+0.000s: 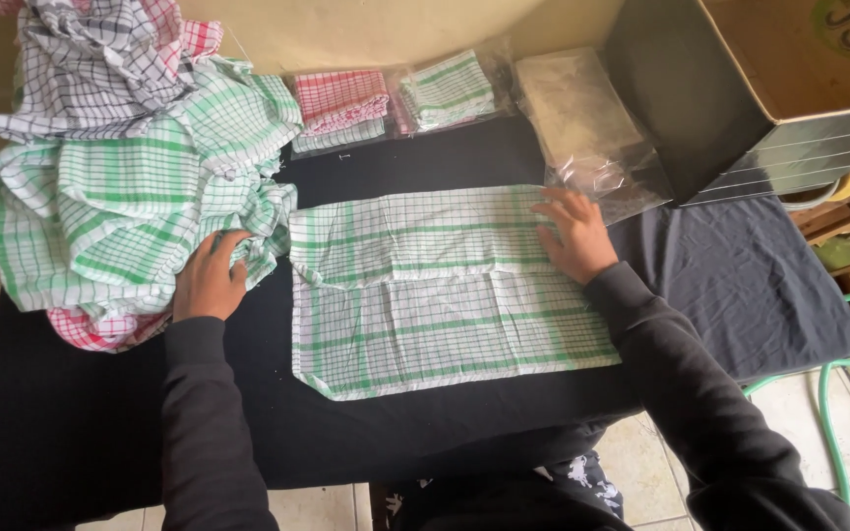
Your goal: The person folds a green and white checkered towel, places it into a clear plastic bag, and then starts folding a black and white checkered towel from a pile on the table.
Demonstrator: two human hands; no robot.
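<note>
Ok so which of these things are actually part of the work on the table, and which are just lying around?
In use:
- green-checked cloth, spread flat, right hand pressing its far edge
- pile of loose checked cloths, left hand resting on it
- black table cover underneath

Lying about:
- bagged folded cloths along the wall
- empty clear bags
- cardboard box
- green hose on the floor

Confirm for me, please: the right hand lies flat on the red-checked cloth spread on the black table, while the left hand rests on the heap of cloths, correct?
Not quite. In the head view the right hand lies flat on a green-checked cloth, not a red one. It is spread on the black table, and the left hand does rest on the heap of cloths.
</note>
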